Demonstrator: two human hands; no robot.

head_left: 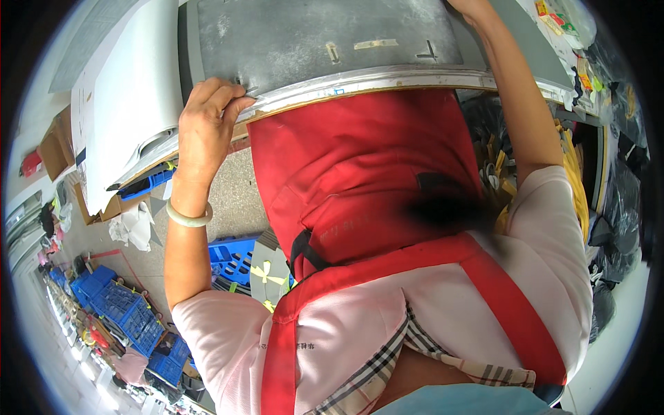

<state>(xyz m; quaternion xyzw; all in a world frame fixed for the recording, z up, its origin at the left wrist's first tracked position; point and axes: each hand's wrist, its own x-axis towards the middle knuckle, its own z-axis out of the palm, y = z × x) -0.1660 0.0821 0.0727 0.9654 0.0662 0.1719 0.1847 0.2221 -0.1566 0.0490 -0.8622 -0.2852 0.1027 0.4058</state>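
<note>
Two bare hands flank a dark grey board, its far edge cut off by the frame. At left, beside a curled white sheet, the left hand has thumb and fingertips close together near the board's front left corner — whether they clamp anything, I cannot tell. At right, the right hand is mostly cut off near the board's right side — fingers hidden, grip unreadable.

A person wears a red apron over a pale pink short-sleeved shirt with checked collar trim, a pale bangle circling the left wrist.
</note>
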